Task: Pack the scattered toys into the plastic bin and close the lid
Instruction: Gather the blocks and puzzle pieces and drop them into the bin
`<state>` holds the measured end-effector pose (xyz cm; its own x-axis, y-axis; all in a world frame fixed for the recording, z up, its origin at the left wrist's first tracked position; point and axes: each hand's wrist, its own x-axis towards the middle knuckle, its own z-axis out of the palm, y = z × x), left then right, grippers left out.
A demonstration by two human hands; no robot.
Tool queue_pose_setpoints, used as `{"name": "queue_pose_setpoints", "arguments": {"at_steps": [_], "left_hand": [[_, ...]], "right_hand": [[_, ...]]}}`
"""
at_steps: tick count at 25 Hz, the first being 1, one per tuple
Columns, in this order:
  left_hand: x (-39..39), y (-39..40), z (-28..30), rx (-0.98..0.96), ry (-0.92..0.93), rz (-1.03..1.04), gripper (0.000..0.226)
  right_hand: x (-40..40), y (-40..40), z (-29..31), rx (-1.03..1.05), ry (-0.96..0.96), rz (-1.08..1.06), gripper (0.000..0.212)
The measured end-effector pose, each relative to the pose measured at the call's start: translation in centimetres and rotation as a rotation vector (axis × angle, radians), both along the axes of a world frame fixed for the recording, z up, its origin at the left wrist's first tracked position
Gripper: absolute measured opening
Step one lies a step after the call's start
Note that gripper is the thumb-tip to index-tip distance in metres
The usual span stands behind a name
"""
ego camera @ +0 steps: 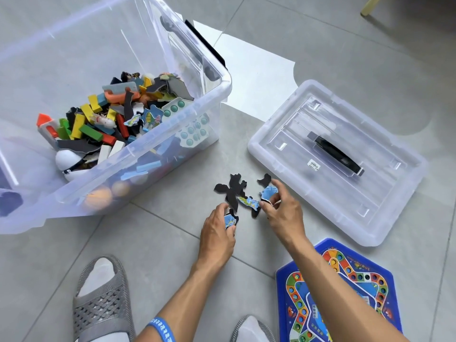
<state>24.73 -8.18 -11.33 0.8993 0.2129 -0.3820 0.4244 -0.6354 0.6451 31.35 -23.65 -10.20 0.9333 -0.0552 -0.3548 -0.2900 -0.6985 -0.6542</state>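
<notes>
The left hand (217,230) pinches a puzzle piece (230,218); the right hand (281,208) grips another piece (268,192). More pieces (237,191) lie on the floor (160,243) between bin (138,154) (open, half full) and lid (283,144).

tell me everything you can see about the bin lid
The lid is clear, slightly frosted plastic, rectangular with rounded corners and a raised rim. A black handle sits in a recessed centre panel, with a small barcode sticker beside it. It lies flat on the grey tiled floor, off the plastic bin and to its right, turned at an angle. Nothing visibly touches it; the right hand works just in front of its near edge.
</notes>
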Motion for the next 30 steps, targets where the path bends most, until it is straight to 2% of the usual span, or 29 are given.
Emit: {"name": "queue_pose_setpoints", "arguments": {"at_steps": [3,6,8,10,12,15,18,21,24,28,30], "left_hand": [[-0.5,0.1,-0.2,0.065,0.015,-0.043,0.042],[-1.3,-0.4,0.1,0.291,-0.023,-0.105,0.037],[-2.3,-0.7,0.1,0.405,-0.032,-0.141,0.045],[-3.5,-1.1,-0.3,0.438,-0.037,-0.169,0.056],[-4.1,-1.4,-0.1,0.364,-0.02,-0.146,0.049],[-3.5,-1.2,0.1,0.151,0.038,-0.009,0.039],[-3.2,-0.9,0.1,0.122,0.032,-0.029,0.035],[-3.3,-1.1,-0.1,0.142,0.024,-0.05,0.03],[-3.5,-0.9,-0.4,0.085,0.028,0.031,0.027],[-3.2,-0.3,0.7,-0.135,0.089,0.288,0.008],[-3.1,0.2,1.4,-0.253,0.118,0.406,0.013]], "right_hand": [[1.7,-0.9,-0.7,-0.14,0.053,0.072,0.041],[0.9,-1.2,-1.1,-0.252,0.029,0.017,0.041],[0.2,-1.6,-1.5,-0.344,-0.019,0.02,0.045],[-0.6,-1.7,-1.8,-0.391,-0.076,0.039,0.044],[-1.1,-1.7,-1.9,-0.347,-0.081,0.02,0.043],[-1.2,-1.5,-1.6,-0.214,-0.019,-0.007,0.051],[-1.0,-1.6,-1.3,-0.169,0.015,-0.018,0.052],[-1.1,-1.8,-1.5,-0.206,-0.007,0.039,0.045],[-1.3,-1.8,-1.4,-0.269,-0.001,0.103,0.036],[-1.9,-1.0,-1.1,-0.399,-0.013,0.119,0.017],[-2.4,-0.6,-1.0,-0.402,0.014,0.12,0.012]]}}
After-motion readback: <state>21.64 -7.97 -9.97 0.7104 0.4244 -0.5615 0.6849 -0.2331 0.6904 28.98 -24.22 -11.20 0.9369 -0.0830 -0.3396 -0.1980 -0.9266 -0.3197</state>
